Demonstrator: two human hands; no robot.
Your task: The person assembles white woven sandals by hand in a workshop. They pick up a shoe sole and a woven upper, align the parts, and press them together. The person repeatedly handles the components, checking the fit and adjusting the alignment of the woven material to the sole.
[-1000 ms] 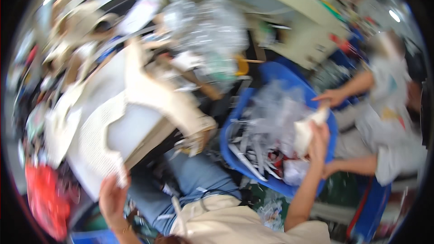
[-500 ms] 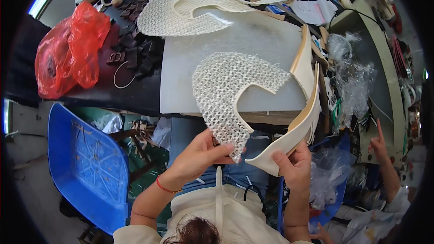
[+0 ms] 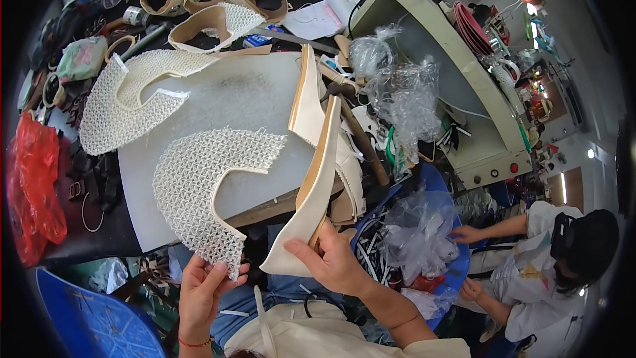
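Observation:
My left hand pinches one end of a white woven shoe upper, a curved piece with a cut-out edged by a pale strip. The rest of it reaches over the grey-white board. My right hand grips a smooth cream leather shoe upper with tan lining, thumb on its outer face and fingers mostly hidden behind. The two pieces are apart. Beyond my right hand stands another cream upper piece with a tan inside. A second woven upper lies at the board's far left.
Finished-looking woven and tan uppers lie behind the board. A red plastic bag and a blue chair are at left. Clear plastic wrap and a pale machine stand right. A co-worker is beside a blue bin.
My view has swung to the right, so the bench sits further left and the co-worker shows more fully. Both hands keep their holds on the same two pieces.

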